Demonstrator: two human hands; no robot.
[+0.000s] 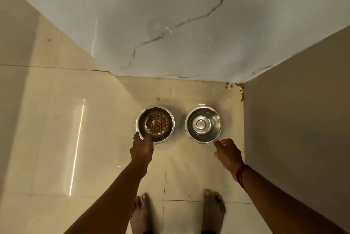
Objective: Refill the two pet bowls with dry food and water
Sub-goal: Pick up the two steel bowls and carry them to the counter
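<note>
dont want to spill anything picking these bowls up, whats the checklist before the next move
1. Left hand grips food bowl rim: ok.
2. Right hand holds second bowl: not ok, fingertips only reach its rim.
3. Kibble in food bowl: ok, thin layer.
4. Water in second bowl: cannot tell.
5. Both bowls upright, apart: ok.
6. Floor clean: not ok, stray kibble in the corner.

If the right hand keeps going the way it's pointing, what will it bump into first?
Probably the near rim of the round shiny steel bowl with no food in it: the right hand points up-left, its fingers just short of it, though they may already touch.
</note>
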